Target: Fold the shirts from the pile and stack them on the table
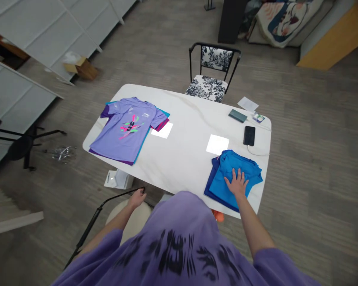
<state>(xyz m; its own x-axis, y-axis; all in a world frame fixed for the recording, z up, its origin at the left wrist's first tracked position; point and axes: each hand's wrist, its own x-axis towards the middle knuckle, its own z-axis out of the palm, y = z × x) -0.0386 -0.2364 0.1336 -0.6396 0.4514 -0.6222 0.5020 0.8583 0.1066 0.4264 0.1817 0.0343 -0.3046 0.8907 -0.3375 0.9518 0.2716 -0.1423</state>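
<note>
My right hand (237,183) presses flat, fingers spread, on a bright blue folded T-shirt (226,190) at the table's near right corner. Dark blue folded fabric (210,186) shows beneath that shirt. Lower and to the left, my left hand (137,198) is closed at the front end of a chair's black armrest (116,196); its fingers are partly hidden. On the left part of the table, a lilac T-shirt (116,137) with a colourful print lies spread out, with teal, purple and magenta fabric edges showing under it.
The white table (179,155) has rounded corners. A black phone (249,136), a dark green case-like object (238,115) and white cables lie at its right end. Across stands a patterned chair (209,85). A cream seat (131,218) is beside me; a white box (117,179) sits below the table edge.
</note>
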